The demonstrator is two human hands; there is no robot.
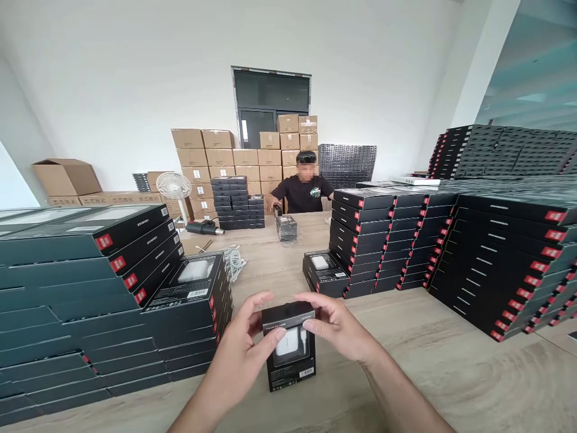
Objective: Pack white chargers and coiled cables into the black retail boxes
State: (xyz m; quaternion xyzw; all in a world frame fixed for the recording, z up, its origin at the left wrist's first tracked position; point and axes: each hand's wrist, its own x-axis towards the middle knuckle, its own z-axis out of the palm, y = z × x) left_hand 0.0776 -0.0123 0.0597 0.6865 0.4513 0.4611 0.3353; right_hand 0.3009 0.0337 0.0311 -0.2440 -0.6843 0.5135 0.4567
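Note:
A black charger box (pixel 292 374) stands upright on the wooden table in front of me. Through its front window a white power adapter (pixel 287 343) shows, with a white plug and cable beside it. My left hand (pixel 246 337) grips the box's upper left side, thumb across the front by the window. On the upper right, my right hand (pixel 338 328) holds the same box, its thumb at the window's top edge. The fingers behind the box are partly hidden. Close to my left hand, a similar windowed box (pixel 193 279) lies on top of a stack.
Stacks of black boxes rise at left (pixel 54 288) and right (pixel 487 258). Across the table (pixel 265 264) a co-worker (pixel 307 195) sits, one hand at a small box. A heat gun (pixel 205 227), white cables (pixel 235 261), a fan (pixel 174 186) and cartons (pixel 246 157) are further back.

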